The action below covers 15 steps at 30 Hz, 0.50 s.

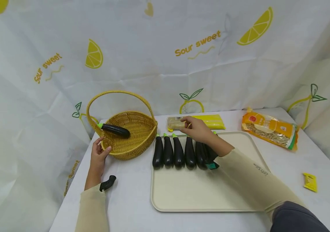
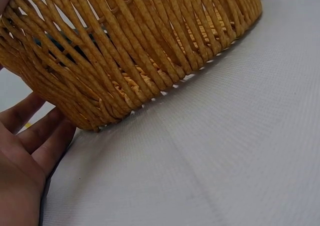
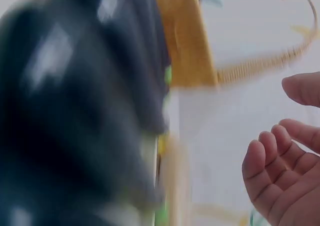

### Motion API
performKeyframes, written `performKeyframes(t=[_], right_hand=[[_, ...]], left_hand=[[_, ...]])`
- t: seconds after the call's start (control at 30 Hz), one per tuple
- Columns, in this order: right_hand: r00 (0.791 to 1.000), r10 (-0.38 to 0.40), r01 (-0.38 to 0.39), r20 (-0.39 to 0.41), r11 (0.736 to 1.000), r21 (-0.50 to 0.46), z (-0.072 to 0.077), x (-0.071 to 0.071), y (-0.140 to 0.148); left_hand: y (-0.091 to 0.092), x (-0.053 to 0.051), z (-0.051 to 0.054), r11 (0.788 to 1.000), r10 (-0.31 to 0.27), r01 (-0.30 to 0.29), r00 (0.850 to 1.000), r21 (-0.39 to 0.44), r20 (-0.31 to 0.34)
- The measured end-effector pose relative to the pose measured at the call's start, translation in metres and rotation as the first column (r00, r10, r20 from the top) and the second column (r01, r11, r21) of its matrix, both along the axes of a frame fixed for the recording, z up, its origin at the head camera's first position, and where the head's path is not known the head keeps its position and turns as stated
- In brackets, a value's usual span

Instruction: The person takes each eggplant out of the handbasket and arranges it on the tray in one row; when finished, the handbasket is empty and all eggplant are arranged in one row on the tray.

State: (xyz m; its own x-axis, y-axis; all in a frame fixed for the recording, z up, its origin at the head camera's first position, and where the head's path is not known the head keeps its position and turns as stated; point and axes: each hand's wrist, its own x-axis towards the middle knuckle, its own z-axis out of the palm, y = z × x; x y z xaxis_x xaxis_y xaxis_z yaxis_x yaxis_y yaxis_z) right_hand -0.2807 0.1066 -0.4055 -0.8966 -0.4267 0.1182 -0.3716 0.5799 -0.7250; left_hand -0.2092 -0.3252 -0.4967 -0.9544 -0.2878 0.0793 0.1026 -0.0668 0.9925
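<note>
A wicker basket (image 1: pixel 136 151) with a tall handle stands at the left, with one eggplant (image 1: pixel 115 130) lying in it. My left hand (image 1: pixel 98 156) grips the basket's left side; the left wrist view shows its fingers (image 2: pixel 45 133) against the woven wall. Several dark eggplants (image 1: pixel 179 153) lie in a row along the far part of a beige tray (image 1: pixel 193 196). Above the tray's far edge hovers my right hand (image 1: pixel 195 129), its fingers loosely bent and nothing between them. In the right wrist view, blurred eggplants (image 3: pixel 75 111) fill the left side, apart from that hand.
Behind the tray lies a flat yellow packet (image 1: pixel 211 121), partly covered by my right hand. An orange snack-like bag (image 1: pixel 269 129) rests at the back right. Nearer on the right is a small yellow sachet (image 1: pixel 310 182). A printed white cloth hangs behind the table.
</note>
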Motion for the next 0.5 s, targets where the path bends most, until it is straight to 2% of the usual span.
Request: performKeyframes(t=[0.1, 0.23, 0.37, 0.5], right_hand=[[0.995, 0.102, -0.102, -0.017, 0.995, -0.007, 0.006, 0.001, -0.036], [0.975, 0.211, -0.212, -0.066, 0.977, 0.003, 0.015, 0.003, -0.079], [0.955, 0.288, -0.289, -0.072, 0.957, 0.001, 0.025, 0.001, -0.121], [0.937, 0.343, -0.343, -0.058, 0.939, 0.014, 0.028, -0.007, -0.161]], left_hand=[[0.000, 0.000, 0.000, 1.000, -0.007, 0.007, 1.000, -0.007, -0.013], [-0.001, -0.002, 0.000, 1.000, -0.017, 0.017, 0.999, 0.000, -0.039], [-0.003, -0.003, -0.002, 1.000, -0.019, 0.019, 0.999, 0.012, -0.038], [-0.005, -0.002, -0.003, 1.000, -0.012, 0.012, 1.000, 0.011, -0.018]])
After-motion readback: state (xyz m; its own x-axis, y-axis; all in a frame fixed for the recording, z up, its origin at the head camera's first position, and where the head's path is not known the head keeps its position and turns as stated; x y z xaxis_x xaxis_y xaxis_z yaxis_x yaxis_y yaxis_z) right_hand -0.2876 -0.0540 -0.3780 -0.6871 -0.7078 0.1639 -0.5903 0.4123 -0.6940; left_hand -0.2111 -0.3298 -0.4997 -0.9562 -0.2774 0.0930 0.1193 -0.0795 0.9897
